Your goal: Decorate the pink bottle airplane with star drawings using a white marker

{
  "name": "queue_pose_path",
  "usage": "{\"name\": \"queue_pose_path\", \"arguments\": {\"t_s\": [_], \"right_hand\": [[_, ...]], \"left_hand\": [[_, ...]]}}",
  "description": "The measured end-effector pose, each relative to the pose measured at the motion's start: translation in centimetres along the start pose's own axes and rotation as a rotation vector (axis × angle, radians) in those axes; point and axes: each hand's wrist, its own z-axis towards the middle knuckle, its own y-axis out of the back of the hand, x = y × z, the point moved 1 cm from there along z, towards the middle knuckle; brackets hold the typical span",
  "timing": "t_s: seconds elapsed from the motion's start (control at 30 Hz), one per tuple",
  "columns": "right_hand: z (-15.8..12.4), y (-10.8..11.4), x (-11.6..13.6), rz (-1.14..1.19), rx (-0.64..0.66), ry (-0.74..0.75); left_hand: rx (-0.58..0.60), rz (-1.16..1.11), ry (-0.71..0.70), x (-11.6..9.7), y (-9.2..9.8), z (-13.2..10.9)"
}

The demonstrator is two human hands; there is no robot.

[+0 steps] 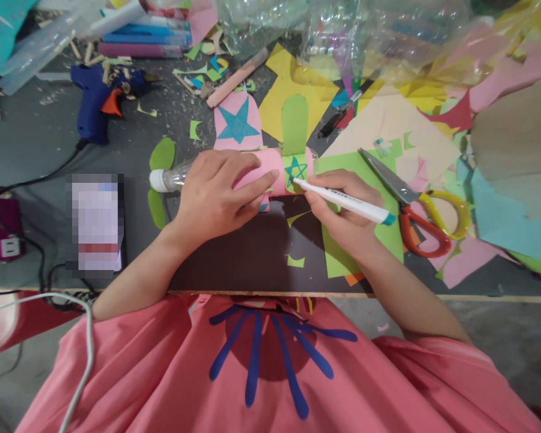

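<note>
A clear plastic bottle (pixel 175 178) lies sideways on the table, wrapped in pink and green paper. Its white cap (pixel 157 180) points left, with green paper pieces (pixel 162 154) by it. My left hand (pixel 223 189) rests over the pink wrap and holds the bottle down, fingers curved around it. In my right hand (pixel 345 204) a white marker (pixel 356 203) is pinched, its tip touching a teal star outline (pixel 296 172) on the green band. Above the bottle stand out a pink paper fin (pixel 222 135) with a blue star and a green fin (pixel 294 123).
Scissors (pixel 410 204) with red and yellow handles lie right of my right hand, over green paper (pixel 342 252). At the left are a blue glue gun (pixel 92 105), a blurred phone (pixel 97 222) and cables. Paper scraps, markers (pixel 144 39) and clear plastic (pixel 342 30) crowd the back.
</note>
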Motion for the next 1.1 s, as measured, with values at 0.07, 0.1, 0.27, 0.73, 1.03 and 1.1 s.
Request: {"name": "queue_pose_path", "arguments": {"t_s": [0.07,0.1,0.27,0.73,1.03,1.1], "right_hand": [[0.02,0.0,0.13,0.006,-0.006,0.003],[0.02,0.0,0.18,0.005,-0.003,0.005],[-0.05,-0.08,0.2,-0.065,0.051,0.036],[-0.23,-0.03,-0.04,-0.055,-0.022,0.014],[-0.07,-0.03,0.1,-0.046,0.019,0.038],[-0.05,-0.04,0.17,-0.048,0.022,0.048]], "left_hand": [[0.018,-0.035,0.022,-0.01,0.09,0.0],[0.03,-0.044,0.03,-0.01,0.12,0.0],[0.057,-0.028,0.038,0.0,0.03,-0.04],[0.02,-0.033,0.049,-0.1,-0.24,0.06],[0.034,-0.075,0.074,-0.15,0.02,0.18],[0.012,-0.032,0.036,-0.12,-0.05,0.09]]}}
